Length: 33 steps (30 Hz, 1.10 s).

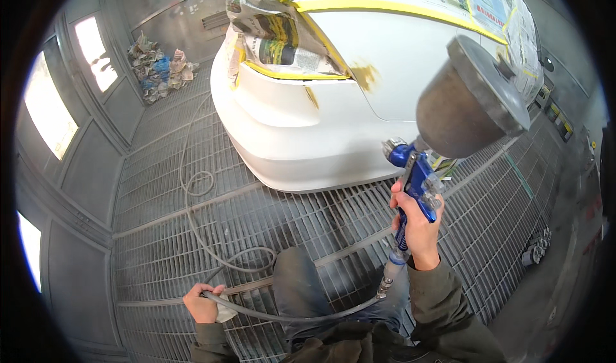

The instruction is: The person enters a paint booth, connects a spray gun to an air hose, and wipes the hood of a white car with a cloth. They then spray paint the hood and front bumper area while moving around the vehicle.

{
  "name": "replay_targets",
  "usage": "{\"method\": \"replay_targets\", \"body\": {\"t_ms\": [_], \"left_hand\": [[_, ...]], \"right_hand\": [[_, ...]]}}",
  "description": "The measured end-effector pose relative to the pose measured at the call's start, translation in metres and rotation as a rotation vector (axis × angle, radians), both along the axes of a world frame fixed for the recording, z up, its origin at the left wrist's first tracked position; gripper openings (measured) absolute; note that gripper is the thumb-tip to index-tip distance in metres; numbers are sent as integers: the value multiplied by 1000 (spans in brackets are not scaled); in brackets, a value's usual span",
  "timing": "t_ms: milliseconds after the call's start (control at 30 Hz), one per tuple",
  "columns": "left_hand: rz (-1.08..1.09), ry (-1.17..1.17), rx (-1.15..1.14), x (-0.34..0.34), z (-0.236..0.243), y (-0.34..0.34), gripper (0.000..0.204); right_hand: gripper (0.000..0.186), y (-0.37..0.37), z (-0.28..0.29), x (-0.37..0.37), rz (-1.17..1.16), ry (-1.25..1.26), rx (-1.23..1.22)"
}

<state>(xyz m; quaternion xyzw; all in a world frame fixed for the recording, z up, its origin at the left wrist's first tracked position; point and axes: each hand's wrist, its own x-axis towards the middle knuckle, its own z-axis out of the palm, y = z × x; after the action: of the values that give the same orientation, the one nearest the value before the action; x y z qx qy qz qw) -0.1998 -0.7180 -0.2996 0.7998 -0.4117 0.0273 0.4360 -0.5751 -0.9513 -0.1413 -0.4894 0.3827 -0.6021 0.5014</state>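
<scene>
My right hand (420,225) is wrapped round the handle of a blue spray gun (420,180), held up at the right of the view. A large metal paint cup (459,106) sits on top of the gun, and its nozzle faces left toward the car. From the foot of the handle a grey air hose (308,317) curves across my lap to my left hand (203,303), which is closed round it. A pale cloth or paper (226,313) shows beside that hand. Ahead stands a white car bumper (301,145), with yellow-brown patches near the newspaper-covered lamp.
Newspaper and yellow tape (398,5) cover the car's upper part. The hose loops over the metal floor grating (160,228). Crumpled paper (157,71) lies in the far left corner. Grey panelled doors (86,154) with bright windows line the left. Small metal parts (536,247) lie at right.
</scene>
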Motion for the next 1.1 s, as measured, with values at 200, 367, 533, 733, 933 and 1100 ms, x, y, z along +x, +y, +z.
{"method": "replay_targets", "body": {"t_ms": [200, 367, 533, 733, 933, 1100], "left_hand": [[-6, 33, -17, -1, 19, 4, 34], [-18, 24, -20, -1, 19, 3, 34], [-17, 106, 39, -8, 15, -5, 33], [-135, 7, 33, -21, 5, -22, 37], [-200, 41, 55, -46, 9, -33, 36], [-115, 41, 30, -45, 17, -31, 35]], "right_hand": [[16, -1, 42, 40, 393, -82, 55], [13, -11, 47, 33, 311, -18, 69], [21, 0, 54, -8, -2, 45, 9], [24, -5, 70, -29, 183, 30, 47], [12, -26, 67, -56, 29, 77, 3], [13, -32, 68, -63, -326, 74, -154]]}}
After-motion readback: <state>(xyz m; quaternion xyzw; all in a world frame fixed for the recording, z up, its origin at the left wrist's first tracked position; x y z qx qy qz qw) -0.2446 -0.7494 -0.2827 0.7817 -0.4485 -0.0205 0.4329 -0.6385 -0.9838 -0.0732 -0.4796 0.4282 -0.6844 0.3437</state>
